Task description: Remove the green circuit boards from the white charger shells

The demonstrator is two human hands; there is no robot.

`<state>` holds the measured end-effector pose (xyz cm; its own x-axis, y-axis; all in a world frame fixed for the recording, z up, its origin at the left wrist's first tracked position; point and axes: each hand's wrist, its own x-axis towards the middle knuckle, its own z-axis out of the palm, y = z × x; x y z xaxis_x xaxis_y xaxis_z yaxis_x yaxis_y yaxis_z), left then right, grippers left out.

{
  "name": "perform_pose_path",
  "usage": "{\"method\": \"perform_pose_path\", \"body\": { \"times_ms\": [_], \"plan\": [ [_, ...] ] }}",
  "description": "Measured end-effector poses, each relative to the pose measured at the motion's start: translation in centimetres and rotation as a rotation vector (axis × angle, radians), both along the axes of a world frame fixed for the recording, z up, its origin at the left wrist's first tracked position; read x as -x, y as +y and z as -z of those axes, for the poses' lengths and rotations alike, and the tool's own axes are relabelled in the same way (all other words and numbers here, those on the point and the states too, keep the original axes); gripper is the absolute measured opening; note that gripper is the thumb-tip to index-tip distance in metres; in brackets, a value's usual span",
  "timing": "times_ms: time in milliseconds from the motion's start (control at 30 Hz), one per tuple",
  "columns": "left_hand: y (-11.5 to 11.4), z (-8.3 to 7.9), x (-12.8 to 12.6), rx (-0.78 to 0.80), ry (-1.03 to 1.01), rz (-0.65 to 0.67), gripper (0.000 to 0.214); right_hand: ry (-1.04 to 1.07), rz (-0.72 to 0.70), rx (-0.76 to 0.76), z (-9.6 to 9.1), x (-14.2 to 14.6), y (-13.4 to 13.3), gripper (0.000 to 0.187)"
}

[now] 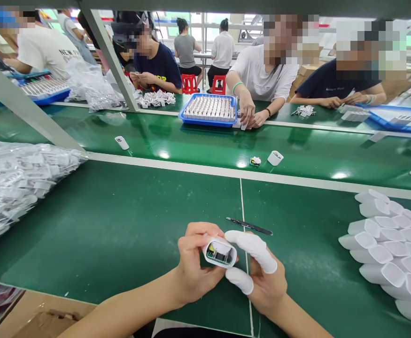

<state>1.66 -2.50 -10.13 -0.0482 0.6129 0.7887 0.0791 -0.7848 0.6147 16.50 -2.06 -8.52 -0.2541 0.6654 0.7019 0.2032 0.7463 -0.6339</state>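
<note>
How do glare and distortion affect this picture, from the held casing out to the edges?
Head view, centre: the white casing reads clearly, its inside partly dark; head view, beyond: bright spots glare on the far green surface; head view, edges: bagged parts and white shells look stretched.

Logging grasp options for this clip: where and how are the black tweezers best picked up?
Probably by the broader right half, pinched across its long edges from above by the right hand: the tweezers lie flat on the green table, thin end leftward, just beyond that hand.
</note>
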Motion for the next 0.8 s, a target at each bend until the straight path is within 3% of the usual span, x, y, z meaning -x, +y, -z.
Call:
{"method": "perform_pose_path", "body": {
  "times_ms": [333,700,800],
  "plan": [
    [0.5,-0.2,0.4,0.027,-0.018,-0.036,0.070,-0.125,0.114,-0.110,-0.1,0.1,-0.6,0.039],
    [0.2,0.3,0.6,0.150,0.021,0.103,0.061,-0.061,-0.199,0.115,-1.1,-0.1,0.8,0.035],
    [0.1,0.2,0.5,0.174,0.034,0.103,0.059,-0.053,-0.206,0.144,-1.1,-0.2,0.8,0.037]
  ]
}}
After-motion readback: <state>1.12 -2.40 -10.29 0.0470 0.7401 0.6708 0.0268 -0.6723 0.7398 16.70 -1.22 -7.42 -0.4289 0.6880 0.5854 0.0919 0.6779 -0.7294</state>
